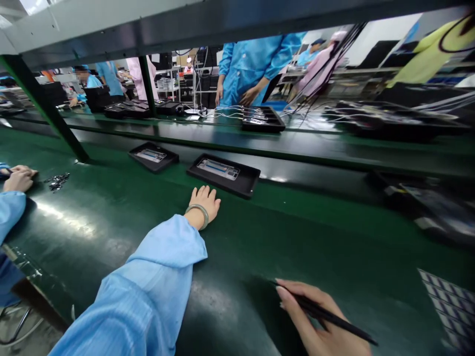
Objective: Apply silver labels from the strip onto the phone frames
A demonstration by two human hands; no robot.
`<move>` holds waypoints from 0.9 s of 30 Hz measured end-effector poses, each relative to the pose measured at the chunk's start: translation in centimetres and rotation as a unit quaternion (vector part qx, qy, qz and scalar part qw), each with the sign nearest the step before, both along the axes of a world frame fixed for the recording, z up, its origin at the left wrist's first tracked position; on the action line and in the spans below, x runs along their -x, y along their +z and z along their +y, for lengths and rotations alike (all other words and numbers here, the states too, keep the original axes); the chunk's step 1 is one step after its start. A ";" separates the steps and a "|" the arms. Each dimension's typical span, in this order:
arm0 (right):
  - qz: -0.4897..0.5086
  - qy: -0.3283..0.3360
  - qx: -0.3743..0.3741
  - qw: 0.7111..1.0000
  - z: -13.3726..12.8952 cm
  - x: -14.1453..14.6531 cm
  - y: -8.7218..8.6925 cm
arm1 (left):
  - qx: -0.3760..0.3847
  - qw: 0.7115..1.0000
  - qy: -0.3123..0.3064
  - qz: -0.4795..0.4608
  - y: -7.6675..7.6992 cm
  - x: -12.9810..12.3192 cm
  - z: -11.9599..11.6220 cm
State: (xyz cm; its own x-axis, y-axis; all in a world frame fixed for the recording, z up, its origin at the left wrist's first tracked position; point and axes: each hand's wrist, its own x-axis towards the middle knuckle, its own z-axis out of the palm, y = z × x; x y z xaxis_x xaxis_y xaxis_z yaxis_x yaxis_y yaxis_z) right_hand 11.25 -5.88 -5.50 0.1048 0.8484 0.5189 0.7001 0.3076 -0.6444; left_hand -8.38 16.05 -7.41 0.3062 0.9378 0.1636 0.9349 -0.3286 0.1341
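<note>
Apparently little is under way with the near black tray [248,182]: it lies on the green table [256,237] just beyond the left hand [205,203], whose empty fingers spread slightly, and whether the device part [218,169] inside is finished I cannot tell. The right hand [315,316] pinches a slim black tool [345,324], its tip away from the tray, with the part not yet worked by it. Around the glossy surface are a second tray [169,159], a patterned sheet [451,306] and, across the busy workroom, a blue-smocked person [243,69].

Light blue sleeve [148,282], grey-green bangle [205,215], black tray [245,185] and tool [345,324] — green tabletop [230,242], grid-patterned sheet [451,301]
</note>
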 end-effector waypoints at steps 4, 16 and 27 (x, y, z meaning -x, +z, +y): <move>-0.014 0.034 0.001 0.999 0.2 0.1 0.1 | -0.010 1.000 0.003 -0.004 0.0 -0.2 0.0; 0.002 0.146 -0.080 0.986 -1.7 2.6 2.3 | -0.002 0.999 -0.034 -0.041 -0.2 -0.1 -1.2; -0.138 0.094 -0.220 0.961 -4.4 3.1 5.7 | 0.000 0.884 -0.466 -0.032 2.3 -9.8 -15.6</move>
State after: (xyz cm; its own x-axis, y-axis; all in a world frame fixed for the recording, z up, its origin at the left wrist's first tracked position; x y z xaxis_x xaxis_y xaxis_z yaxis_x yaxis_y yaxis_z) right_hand 8.18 -10.30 0.24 -0.2206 0.5313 0.8180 0.7313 0.6450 -0.2217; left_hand 1.45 0.49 -5.15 0.9361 0.2829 0.2090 0.2482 -0.9523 0.1774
